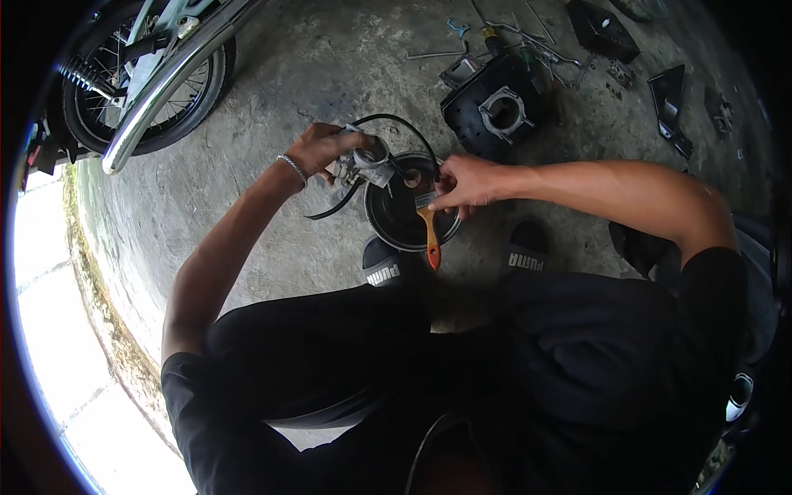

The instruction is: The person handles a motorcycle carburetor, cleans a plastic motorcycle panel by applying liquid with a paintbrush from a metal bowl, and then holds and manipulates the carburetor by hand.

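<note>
My left hand (328, 154) is closed around a metal carburetor (375, 167), holding it over the left side of a round dark pan (373, 219). A black hose (402, 118) arches from the carburetor to my right hand (469, 183), whose fingers are pinched at its end. A paintbrush (430, 233) with a wooden, orange-tipped handle leans over the pan's near rim. Its metal band is right beside my right thumb; whether they touch I cannot tell. Below the carburetor, a second piece of black hose (337, 209) sticks out to the left.
A black air-filter-like box (462, 103) stands beyond the pan, with scattered hand tools (540, 45) behind it. Black brackets (670, 107) lie at right. A motorcycle wheel (210, 91) and chrome exhaust pipe (153, 107) are at upper left. My sandals (528, 247) flank the pan.
</note>
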`<state>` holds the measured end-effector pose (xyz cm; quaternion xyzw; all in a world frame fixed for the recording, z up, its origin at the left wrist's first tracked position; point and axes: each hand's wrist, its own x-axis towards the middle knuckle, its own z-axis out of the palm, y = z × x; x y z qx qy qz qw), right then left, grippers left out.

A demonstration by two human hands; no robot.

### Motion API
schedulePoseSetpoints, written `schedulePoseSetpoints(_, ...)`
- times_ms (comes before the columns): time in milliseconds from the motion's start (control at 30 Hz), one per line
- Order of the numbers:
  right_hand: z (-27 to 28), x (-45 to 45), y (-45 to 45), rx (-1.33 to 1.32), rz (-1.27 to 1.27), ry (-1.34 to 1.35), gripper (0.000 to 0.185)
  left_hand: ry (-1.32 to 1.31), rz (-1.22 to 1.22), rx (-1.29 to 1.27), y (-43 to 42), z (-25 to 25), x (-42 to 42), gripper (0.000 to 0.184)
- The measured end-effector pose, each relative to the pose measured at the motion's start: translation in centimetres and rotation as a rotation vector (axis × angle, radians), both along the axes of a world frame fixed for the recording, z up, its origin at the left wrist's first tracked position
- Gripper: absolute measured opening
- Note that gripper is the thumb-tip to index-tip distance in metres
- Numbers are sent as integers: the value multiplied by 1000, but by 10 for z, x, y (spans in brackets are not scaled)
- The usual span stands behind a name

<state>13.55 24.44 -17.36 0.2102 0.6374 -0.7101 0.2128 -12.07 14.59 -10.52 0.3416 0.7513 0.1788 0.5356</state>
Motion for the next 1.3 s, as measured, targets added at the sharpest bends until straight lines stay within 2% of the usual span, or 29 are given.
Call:
schedulePoseSetpoints(100, 8, -2, -2, -29, 36, -9, 17, -68, 82, -43, -1, 1, 0, 48)
schedulePoseSetpoints(233, 28, -3, -17, -397, -137, 83, 26, -45, 122, -58, -3, 3, 8, 46)
schedulePoseSetpoints(400, 11, -12, -17, -236, -21, -35, 39, -50, 171, -109, -5, -4, 9, 46)
schedulePoseSetpoints(600, 32, -4, -27, -207, -130, -15, 35, -142, 157, -7, -10, -6, 6, 50)
schedulePoseSetpoints(733, 41, -3, -30, -284, -356, -28, 30, -663, 384, 81, -20, -27, -16, 50)
schedulePoseSetpoints(767, 41, -6, -29, -282, -361, -21, 30, -658, 376, 82, -21, -30, -18, 50)
schedulePoseSetpoints(900, 43, -16, -22, -188, -488, 322, 28, -832, 444, 198, -32, -38, -22, 54)
schedulePoseSetpoints(1067, 47, -21, -17, -20, -482, 384, 28, -1048, 351, 226, -34, -34, -21, 59)
schedulePoseSetpoints(1267, 59, -10, -16, 266, -405, 517, 22, -1078, 210, 252, -29, -29, -25, 69)
schedulePoseSetpoints(1300, 61, -6, -13, 391, -347, 568, 19, -1002, 143, 295, -26, -25, -24, 71)
